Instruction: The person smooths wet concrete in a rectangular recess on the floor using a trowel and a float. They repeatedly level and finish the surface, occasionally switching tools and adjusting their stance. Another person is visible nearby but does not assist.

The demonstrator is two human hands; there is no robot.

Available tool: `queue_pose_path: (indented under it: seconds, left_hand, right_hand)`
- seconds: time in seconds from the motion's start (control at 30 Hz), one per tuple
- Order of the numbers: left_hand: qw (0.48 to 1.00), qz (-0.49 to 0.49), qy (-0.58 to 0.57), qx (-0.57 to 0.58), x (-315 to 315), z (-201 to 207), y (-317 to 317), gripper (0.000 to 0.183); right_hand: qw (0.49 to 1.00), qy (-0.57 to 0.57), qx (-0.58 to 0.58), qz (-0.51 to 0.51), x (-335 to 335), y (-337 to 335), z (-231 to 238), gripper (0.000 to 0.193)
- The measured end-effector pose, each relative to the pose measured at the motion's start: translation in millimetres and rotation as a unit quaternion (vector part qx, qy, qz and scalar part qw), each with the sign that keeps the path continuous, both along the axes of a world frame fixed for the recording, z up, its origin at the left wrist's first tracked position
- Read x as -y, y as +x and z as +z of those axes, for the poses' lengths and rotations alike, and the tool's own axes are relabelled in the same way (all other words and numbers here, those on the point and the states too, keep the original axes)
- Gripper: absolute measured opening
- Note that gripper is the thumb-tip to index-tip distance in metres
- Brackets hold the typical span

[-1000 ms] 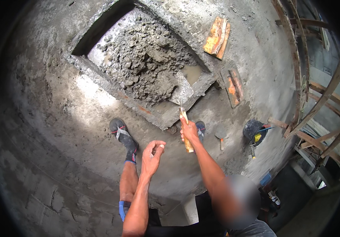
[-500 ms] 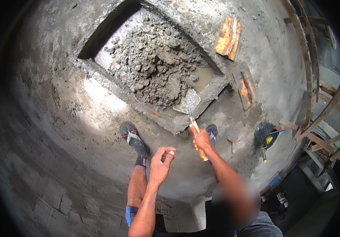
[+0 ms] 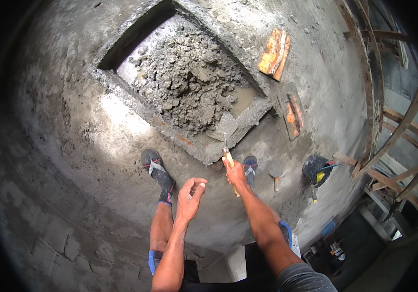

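Grey concrete for a floor [image 3: 72,160], rough all round, with a low box [image 3: 140,108] set cornerwise ahead. Inside, a lumpy heap of wet mortar [image 3: 189,82] — cloudy water [image 3: 243,100] pooled in the right-hand corner. Off to the right, past the box, a yellow-orange board [image 3: 273,52], a greyer board [image 3: 292,117] with an orange strip, and a dark bucket [image 3: 313,165] closer in. Smaller again, a trowel [image 3: 224,125] at the box's near corner, right beside the mortar; contact hard to tell. Right hand [image 3: 235,174] wrapped tight round the wooden handle [image 3: 228,156]; left hand [image 3: 189,197] apart from everything, fingers bent, thumb close to the fingertips — cannot tell if pinching anything. Apparently working or scooping mortar at the edge; calls next for a steady wrist and a flat push under the heap, without catching the box
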State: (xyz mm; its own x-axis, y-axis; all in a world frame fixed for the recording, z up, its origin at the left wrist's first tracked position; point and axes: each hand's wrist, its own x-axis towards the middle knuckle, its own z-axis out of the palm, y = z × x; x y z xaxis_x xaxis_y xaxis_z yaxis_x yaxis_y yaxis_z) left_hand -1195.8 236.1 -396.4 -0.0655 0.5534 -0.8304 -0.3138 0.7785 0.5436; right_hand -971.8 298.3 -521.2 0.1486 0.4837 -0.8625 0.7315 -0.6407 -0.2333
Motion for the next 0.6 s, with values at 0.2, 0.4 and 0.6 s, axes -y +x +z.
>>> queue_pose_path:
  seconds: [0.2, 0.4, 0.6]
  left_hand:
    - [0.999, 0.045, 0.007, -0.001, 2, -2, 4, 0.022]
    - [1.000, 0.025, -0.005, -0.008, 2, -3, 18, 0.020]
    - [1.000, 0.005, -0.006, 0.008, 0, -4, 28, 0.023]
  right_hand:
    - [0.974, 0.163, 0.104, 0.115, 15, -13, -19, 0.065]
    - [0.957, 0.145, 0.146, 0.204, 4, 7, -7, 0.061]
    - [0.889, 0.317, 0.100, 0.315, -71, 2, 57, 0.045]
